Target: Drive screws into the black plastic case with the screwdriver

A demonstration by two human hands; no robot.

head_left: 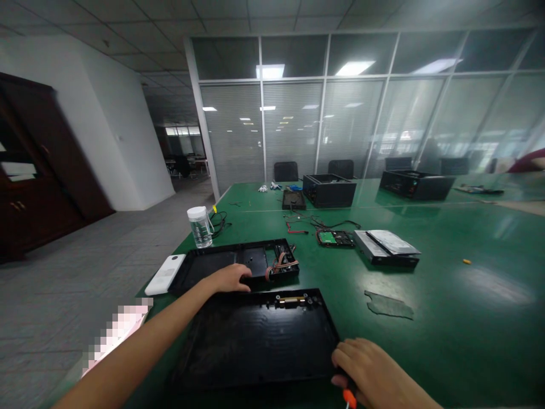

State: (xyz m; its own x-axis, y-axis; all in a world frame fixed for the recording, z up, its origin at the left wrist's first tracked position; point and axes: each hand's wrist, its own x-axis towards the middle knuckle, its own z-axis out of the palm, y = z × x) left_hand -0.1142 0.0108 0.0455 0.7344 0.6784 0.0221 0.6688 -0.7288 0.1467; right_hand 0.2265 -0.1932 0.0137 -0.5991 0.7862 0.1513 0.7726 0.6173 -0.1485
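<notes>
A flat black case panel (255, 335) lies on the green table (447, 295) right in front of me. Behind it sits an open black chassis (238, 262) with a bundle of coloured wires at its right end. My left hand (232, 278) rests on the chassis's near edge, fingers curled over it. My right hand (370, 372) is at the panel's near right corner, closed round an orange-handled screwdriver (349, 399), whose tip is hidden.
A white device (165, 274) and a clear plastic jar (200, 226) stand at the table's left edge. Farther back lie a circuit board (335, 237), a drive unit (385, 247), loose cables, two black open cases (330, 190) and a plastic film scrap (389, 305).
</notes>
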